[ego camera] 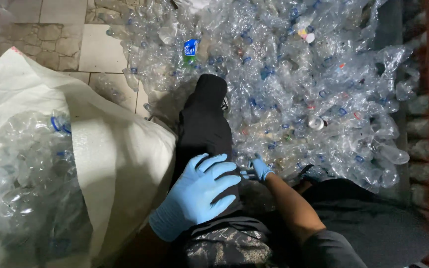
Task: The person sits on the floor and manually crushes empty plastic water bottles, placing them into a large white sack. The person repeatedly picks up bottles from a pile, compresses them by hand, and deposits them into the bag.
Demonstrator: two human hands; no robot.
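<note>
Two gloved hands work: left hand (194, 196) rests flat, fingers spread, on a black-trousered leg (203, 124); right hand (260, 168) pinches a clear bottle (247, 173) (at 1 o'clock of the left), pile (299, 84) at 12.

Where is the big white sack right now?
In the head view the white sack sits at the left, open and holding clear bottles, beside the person's dark-trousered leg, with the gloved left hand nearest to it.
</note>
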